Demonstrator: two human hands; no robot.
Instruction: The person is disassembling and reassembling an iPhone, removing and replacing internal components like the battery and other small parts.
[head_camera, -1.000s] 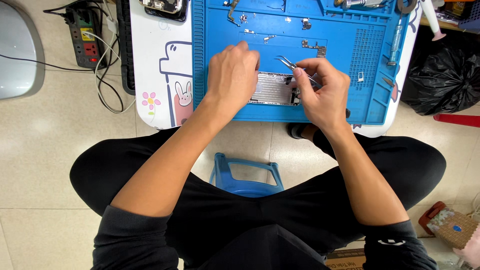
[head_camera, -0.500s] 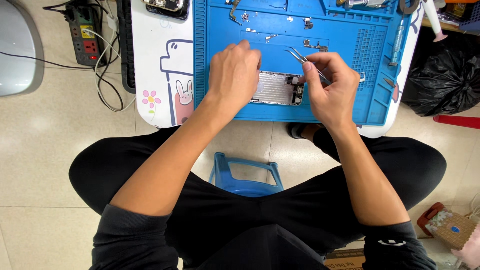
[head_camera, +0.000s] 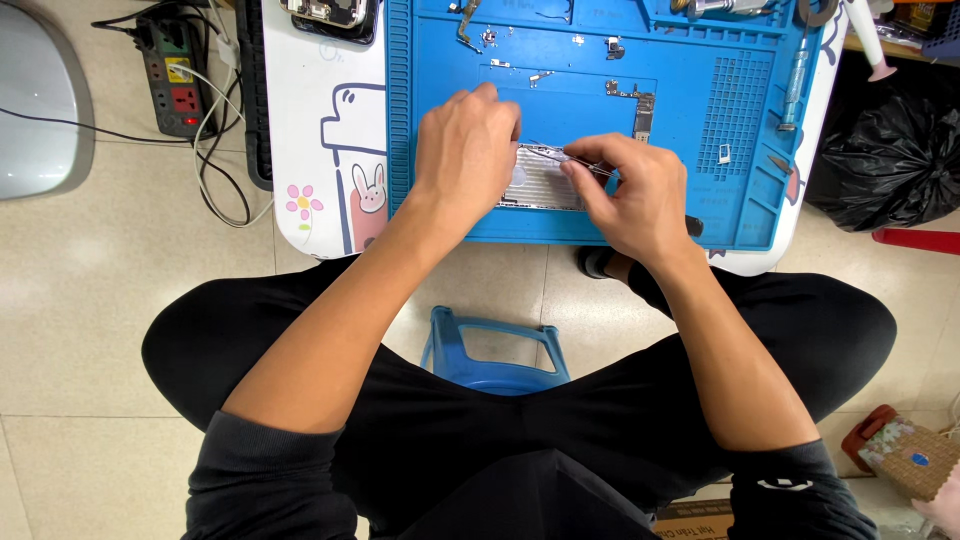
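- Head view: the tweezers lie nearly level, long axis running left to right, tips pointing left toward the left hand.
- They are thin, silvery and mostly hidden; only a short stretch shows past the right hand's fingertips.
- The right hand is closed in a pinch on the tweezers, knuckles up, wrist bent, forearm running back toward the body.
- The tips sit over the phone, a flat silvery-grey slab that lies between the two hands, long axis also left to right.
- The left hand is curled palm down on the phone's left end, fingers bent and pressing; its palm covers that end, so whether it grips the edge I cannot tell.
- Both hands rest on a blue mat, with small loose parts just beyond the right hand.
- A power strip lies well left of the left hand.
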